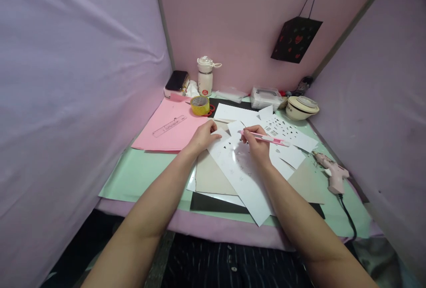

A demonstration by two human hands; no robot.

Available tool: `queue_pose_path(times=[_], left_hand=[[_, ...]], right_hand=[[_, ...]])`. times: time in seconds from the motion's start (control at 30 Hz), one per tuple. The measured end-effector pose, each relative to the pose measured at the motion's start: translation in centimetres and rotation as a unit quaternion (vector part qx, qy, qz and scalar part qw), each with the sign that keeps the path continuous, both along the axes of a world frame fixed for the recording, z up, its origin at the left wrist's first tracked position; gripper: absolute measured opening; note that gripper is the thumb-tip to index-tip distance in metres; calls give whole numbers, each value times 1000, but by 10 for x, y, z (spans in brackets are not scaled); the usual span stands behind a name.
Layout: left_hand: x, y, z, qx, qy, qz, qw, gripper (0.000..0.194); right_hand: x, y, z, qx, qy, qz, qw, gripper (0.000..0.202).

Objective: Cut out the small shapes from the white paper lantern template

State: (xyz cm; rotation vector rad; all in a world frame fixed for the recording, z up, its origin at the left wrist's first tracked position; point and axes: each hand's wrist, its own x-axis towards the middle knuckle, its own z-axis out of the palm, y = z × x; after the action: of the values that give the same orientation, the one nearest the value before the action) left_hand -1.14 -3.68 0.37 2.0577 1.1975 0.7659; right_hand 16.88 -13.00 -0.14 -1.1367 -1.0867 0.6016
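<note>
A pink and white craft knife (271,139) is gripped in my right hand (258,145), its tip end over a white paper sheet (244,177). Small dark triangular cut-outs and faint drawn shapes mark this sheet, which lies at a slant. At the sheet's upper left corner is my left hand (203,137), fingers curled, thumb and fingers closed on the paper there. Beneath the sheet lies a beige board (213,177). To the right, another white sheet (299,139) is full of small cut-out shapes.
Pink paper (169,124) with a clear ruler (169,126) lies left. Behind stand yellow tape (200,107), red-handled scissors (211,111), a white bottle (205,79) and a plastic box (265,98). At right are a bowl (299,109) and a corded glue gun (333,172). A black lantern (297,39) hangs above.
</note>
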Motion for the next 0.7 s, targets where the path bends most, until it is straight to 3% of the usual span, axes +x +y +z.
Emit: queue_pose_path(times=[0.17, 0.3, 0.6, 0.7], left_hand=[[2, -4, 3, 42, -74, -42, 995, 18], [4, -6, 3, 53, -126, -35, 990, 23], [5, -7, 1, 72, -118, -6, 990, 31], [5, -6, 0, 79, -100, 0, 992, 31]], right_hand=[[0, -2, 1, 10, -1, 7, 1000, 12], [-1, -4, 4, 15, 0, 10, 1000, 12], [-4, -7, 6, -18, -20, 19, 999, 13], [-2, -7, 15, -70, -60, 39, 995, 14]])
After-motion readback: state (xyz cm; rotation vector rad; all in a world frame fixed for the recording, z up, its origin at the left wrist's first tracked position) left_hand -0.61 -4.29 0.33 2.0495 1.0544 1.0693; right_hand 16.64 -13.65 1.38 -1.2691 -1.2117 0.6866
